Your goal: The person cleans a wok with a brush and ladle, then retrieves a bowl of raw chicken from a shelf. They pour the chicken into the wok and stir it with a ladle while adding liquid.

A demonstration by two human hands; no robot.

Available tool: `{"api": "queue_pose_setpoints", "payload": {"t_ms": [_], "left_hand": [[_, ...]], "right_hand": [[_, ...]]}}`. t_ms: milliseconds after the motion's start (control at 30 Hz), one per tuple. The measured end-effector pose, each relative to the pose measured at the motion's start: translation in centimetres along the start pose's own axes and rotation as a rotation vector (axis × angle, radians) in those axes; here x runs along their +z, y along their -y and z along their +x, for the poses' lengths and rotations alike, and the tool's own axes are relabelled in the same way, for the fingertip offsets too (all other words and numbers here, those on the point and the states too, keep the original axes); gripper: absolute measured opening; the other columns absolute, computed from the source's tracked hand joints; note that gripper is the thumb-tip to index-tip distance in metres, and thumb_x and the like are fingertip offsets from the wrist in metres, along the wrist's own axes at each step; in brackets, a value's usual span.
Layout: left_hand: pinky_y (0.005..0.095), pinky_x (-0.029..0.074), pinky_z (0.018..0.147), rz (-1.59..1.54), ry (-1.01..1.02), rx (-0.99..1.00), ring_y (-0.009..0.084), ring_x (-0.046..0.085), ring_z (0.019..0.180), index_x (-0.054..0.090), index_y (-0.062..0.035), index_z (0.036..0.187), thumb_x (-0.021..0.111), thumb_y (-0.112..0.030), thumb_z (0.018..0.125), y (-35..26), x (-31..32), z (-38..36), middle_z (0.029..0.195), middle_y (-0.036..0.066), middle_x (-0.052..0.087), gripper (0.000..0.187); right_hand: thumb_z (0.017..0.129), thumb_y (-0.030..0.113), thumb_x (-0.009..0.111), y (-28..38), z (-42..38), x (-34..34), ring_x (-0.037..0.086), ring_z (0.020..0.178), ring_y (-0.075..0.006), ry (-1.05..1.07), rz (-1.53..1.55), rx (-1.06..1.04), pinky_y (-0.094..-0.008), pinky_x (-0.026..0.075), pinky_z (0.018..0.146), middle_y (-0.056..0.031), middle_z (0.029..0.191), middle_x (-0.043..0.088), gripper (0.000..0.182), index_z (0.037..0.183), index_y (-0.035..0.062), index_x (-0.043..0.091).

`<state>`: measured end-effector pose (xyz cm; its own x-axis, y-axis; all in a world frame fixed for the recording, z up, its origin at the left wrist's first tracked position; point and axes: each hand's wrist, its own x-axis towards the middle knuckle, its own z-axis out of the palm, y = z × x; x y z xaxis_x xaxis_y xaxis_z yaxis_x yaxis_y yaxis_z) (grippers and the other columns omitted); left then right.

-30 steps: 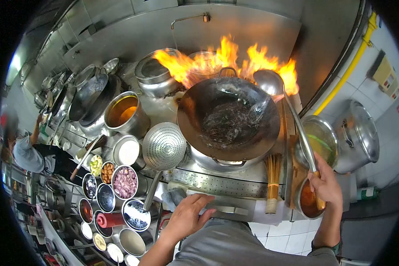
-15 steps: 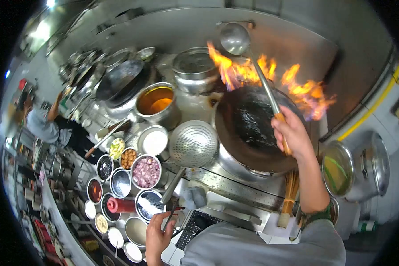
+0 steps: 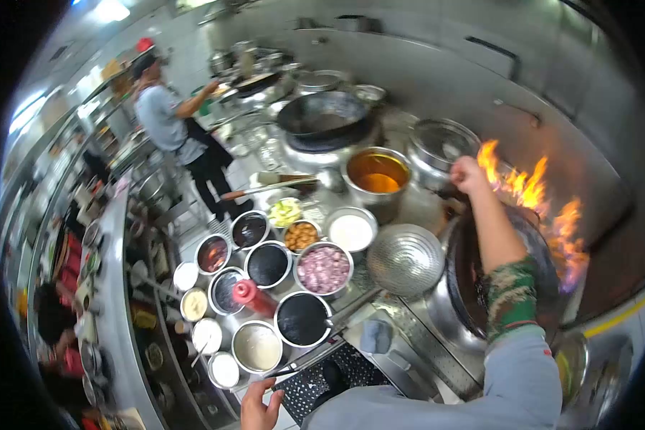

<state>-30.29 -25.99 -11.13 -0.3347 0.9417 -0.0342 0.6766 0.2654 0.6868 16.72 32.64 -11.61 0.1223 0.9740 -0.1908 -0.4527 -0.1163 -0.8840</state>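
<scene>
My right hand (image 3: 467, 175) is closed in a fist beside the rim of a steel pot (image 3: 444, 145). What it grips is hidden in this view. My forearm, in a camouflage band, crosses over the big dark wok (image 3: 471, 290), and flames (image 3: 527, 185) rise along the wok's far edge. Low in the view, my left hand (image 3: 260, 406) has thumb and forefinger apart with nothing visible between them. It is nearest to a steel pot of pale liquid (image 3: 257, 347) and a pot of dark contents (image 3: 302, 319).
A perforated strainer (image 3: 406, 259) lies left of the wok. Around it stand an orange-liquid pot (image 3: 377, 174), chopped purple onion (image 3: 323, 269), a red squeeze bottle (image 3: 254, 297) and several seasoning pots. A second wok (image 3: 321, 115) sits farther back; a person (image 3: 170, 118) stands beyond.
My right hand has moved leftward from above the wok to the steel pot; the ladle it held no longer shows. My view has turned left. My left hand is lower, its fingers apart.
</scene>
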Motion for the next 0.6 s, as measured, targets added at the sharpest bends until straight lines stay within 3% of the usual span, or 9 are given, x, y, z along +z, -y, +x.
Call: {"api": "queue_pose_setpoints", "payload": {"t_ms": [33, 100, 133, 233, 367, 500, 600], "left_hand": [[0.0382, 0.053, 0.081, -0.004, -0.035, -0.049, 0.0317, 0.066, 0.093, 0.067, -0.0018, 0.107, 0.072, -0.013, 0.082, 0.4, 0.1, -0.4, 0.102, 0.015, 0.069, 0.027], [0.0368, 0.053, 0.082, -0.033, -0.021, -0.04, 0.0304, 0.067, 0.095, 0.067, -0.0019, 0.107, 0.073, -0.015, 0.083, 1.0, 0.0, -0.6, 0.104, 0.015, 0.069, 0.028], [0.0366, 0.053, 0.082, -0.028, -0.018, -0.009, 0.0302, 0.067, 0.095, 0.067, -0.0019, 0.107, 0.073, -0.016, 0.084, 1.1, -0.1, -0.5, 0.104, 0.015, 0.069, 0.028], [0.0377, 0.052, 0.081, -0.009, 0.004, 0.071, 0.0315, 0.066, 0.093, 0.066, -0.0029, 0.108, 0.072, -0.019, 0.085, 2.9, 0.1, 0.0, 0.103, 0.015, 0.068, 0.029], [0.0417, 0.051, 0.08, -0.036, 0.047, 0.075, 0.0358, 0.064, 0.092, 0.065, -0.0048, 0.11, 0.07, -0.024, 0.086, 2.4, -0.3, 0.9, 0.1, 0.015, 0.066, 0.031], [0.0413, 0.051, 0.081, -0.018, 0.081, 0.192, 0.0361, 0.063, 0.093, 0.065, -0.0039, 0.111, 0.069, -0.025, 0.088, 2.9, -0.4, 1.9, 0.099, 0.016, 0.066, 0.031], [0.041, 0.051, 0.081, -0.033, 0.126, 0.221, 0.0358, 0.063, 0.093, 0.064, -0.0032, 0.111, 0.068, -0.025, 0.088, 2.8, -0.1, 2.7, 0.099, 0.016, 0.065, 0.031]], "right_hand": [[0.075, 0.0, 0.06, 1.1, 1.7, -0.7, 0.051, 0.051, -0.0158, -0.041, 0.357, 0.079, -0.0268, 0.039, 0.043, -0.0049, 0.06, 0.051, 0.014, 0.068, 0.0094, 0.053], [0.07, -0.008, 0.06, 4.2, -1.0, -0.2, 0.05, 0.051, -0.0166, 0.133, 0.759, 0.142, -0.0263, 0.042, 0.046, -0.0041, 0.059, 0.05, 0.018, 0.065, 0.0062, 0.049], [0.069, -0.009, 0.059, 5.6, -1.1, 0.3, 0.049, 0.051, -0.0169, -0.012, 0.815, 0.156, -0.0267, 0.043, 0.048, -0.0043, 0.059, 0.05, 0.019, 0.063, 0.0055, 0.047], [0.073, -0.006, 0.054, 7.5, 1.0, -2.5, 0.051, 0.054, -0.0181, 0.142, 0.891, 0.199, -0.0295, 0.046, 0.05, -0.0048, 0.06, 0.049, 0.018, 0.063, 0.0048, 0.045], [0.077, -0.004, 0.048, 11.4, -7.5, -0.7, 0.054, 0.065, -0.0201, 0.268, 1.113, 0.32, -0.0315, 0.048, 0.053, -0.0088, 0.073, 0.05, 0.005, 0.077, 0.0009, 0.047], [0.076, -0.005, 0.045, 13.2, -16.3, -0.4, 0.053, 0.072, -0.0213, 0.321, 1.259, 0.354, -0.0319, 0.049, 0.058, -0.0108, 0.08, 0.047, 0.008, 0.083, -0.0011, 0.046], [0.083, -0.004, 0.043, 14.0, -21.3, -2.5, 0.049, 0.072, -0.0208, 0.324, 1.311, 0.317, -0.033, 0.048, 0.061, -0.0106, 0.081, 0.045, 0.011, 0.094, -0.0033, 0.043]]}}
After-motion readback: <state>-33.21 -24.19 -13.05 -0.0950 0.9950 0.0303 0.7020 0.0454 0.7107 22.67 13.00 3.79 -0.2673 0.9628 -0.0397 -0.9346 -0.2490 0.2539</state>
